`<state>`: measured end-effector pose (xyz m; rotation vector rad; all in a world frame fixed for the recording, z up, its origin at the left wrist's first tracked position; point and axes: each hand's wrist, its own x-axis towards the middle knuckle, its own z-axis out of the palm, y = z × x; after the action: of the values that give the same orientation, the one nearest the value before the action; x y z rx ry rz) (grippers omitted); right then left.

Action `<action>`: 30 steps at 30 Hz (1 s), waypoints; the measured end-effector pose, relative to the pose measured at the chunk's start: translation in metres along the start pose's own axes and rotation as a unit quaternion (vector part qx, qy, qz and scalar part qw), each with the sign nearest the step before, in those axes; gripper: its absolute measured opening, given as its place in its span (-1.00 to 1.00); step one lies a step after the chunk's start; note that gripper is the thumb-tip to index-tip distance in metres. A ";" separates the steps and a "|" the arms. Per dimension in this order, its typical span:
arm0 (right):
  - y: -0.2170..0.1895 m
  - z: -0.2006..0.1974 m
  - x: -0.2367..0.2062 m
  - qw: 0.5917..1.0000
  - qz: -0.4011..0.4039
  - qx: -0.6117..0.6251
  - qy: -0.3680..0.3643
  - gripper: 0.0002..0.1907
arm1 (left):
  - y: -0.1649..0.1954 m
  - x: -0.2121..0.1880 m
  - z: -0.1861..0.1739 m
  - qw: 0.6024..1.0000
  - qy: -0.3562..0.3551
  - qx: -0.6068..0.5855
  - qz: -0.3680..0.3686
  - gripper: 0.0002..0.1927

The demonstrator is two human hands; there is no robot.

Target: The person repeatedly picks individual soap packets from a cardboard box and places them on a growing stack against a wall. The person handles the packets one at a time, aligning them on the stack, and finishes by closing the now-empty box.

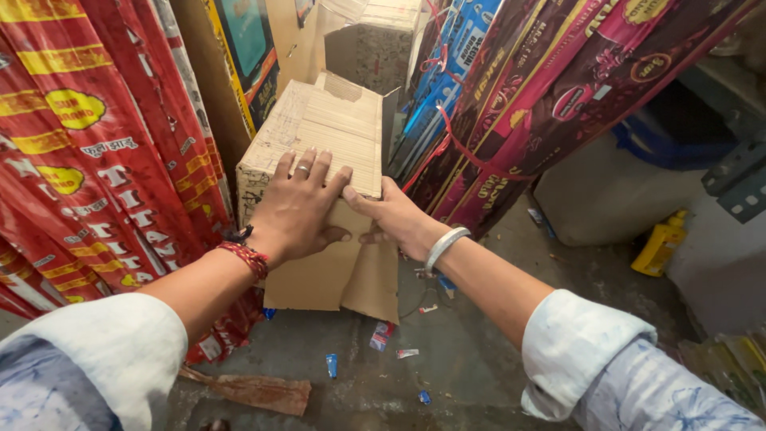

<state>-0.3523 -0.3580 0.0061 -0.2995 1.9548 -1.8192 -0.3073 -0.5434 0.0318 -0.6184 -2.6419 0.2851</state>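
Note:
An open cardboard box (331,132) stands on the floor between stacks of long packages. Its top shows tightly packed pale sticks or strips. My left hand (297,209), with a ring and a red thread wristband, lies flat over the box's near top edge, fingers spread. My right hand (391,217), wearing a silver bangle, grips the near right corner, thumb on top. A loose cardboard flap (339,275) hangs down the front of the box below both hands.
Red and yellow printed long packs (88,152) lean at the left. Maroon and blue long packs (527,104) lean at the right. A yellow bottle (661,243) stands by a white sack (606,195). Small wrappers and a brown scrap (255,391) litter the concrete floor.

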 end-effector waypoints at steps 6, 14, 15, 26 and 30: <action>-0.002 0.000 0.000 1.000 0.005 -0.014 0.003 -0.29 | 0.001 0.000 0.003 1.000 0.008 0.008 0.005 0.03; 0.005 -0.006 0.001 0.999 -0.037 -0.031 -0.010 -0.27 | 0.000 -0.001 0.004 1.000 0.013 0.008 0.009 0.03; 0.006 -0.007 0.001 0.999 -0.037 -0.029 -0.010 -0.29 | 0.000 -0.001 0.004 1.000 0.015 0.004 0.010 0.03; -0.014 -0.003 0.012 0.989 -0.042 0.138 0.039 -0.70 | -0.002 0.005 -0.007 0.993 0.114 0.024 0.014 -0.01; -0.028 -0.010 0.016 0.984 -0.071 0.146 0.076 -0.77 | 0.002 0.011 -0.019 0.992 0.124 0.022 0.012 -0.14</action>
<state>-0.3752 -0.3594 0.0307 -0.2152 1.7675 -2.2477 -0.3071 -0.5343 0.0522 -0.6294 -2.3849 0.2539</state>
